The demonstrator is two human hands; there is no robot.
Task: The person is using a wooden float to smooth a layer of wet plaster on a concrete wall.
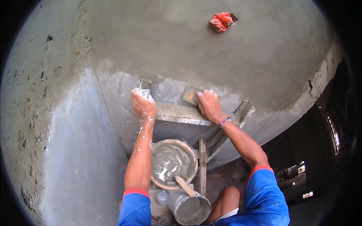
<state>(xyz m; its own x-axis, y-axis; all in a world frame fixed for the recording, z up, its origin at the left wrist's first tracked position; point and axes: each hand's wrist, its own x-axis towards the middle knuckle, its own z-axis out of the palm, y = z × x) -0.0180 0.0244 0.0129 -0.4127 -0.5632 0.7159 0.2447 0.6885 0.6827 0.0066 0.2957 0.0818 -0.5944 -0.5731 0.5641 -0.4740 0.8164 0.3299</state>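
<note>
Against the grey wall [169, 49], my right hand [210, 106] is closed on a flat, greyish-tan rectangular smoothing tool [190, 95]. Motion blurs those fingers, and the tool's handle is hidden. The tool lies at the band where darker wet plaster above meets the paler surface below. My left hand [144, 104] is a fist smeared with white paste; what it holds, if anything, cannot be made out. Just above that fist is a small mortar-crusted block [145, 84]. Between my hands runs a cement-caked wooden plank [181, 113], with my right wrist over its right part.
Below the plank stands a round bucket [194, 169] of wet grey mix, a wooden-handled tool [184, 186] resting in it. A second bucket [207, 205] and a clear plastic container [163, 197] sit nearer me. Red plastic [221, 22] fills a wall hole. The wall's broken edge [320, 81] curves away rightward.
</note>
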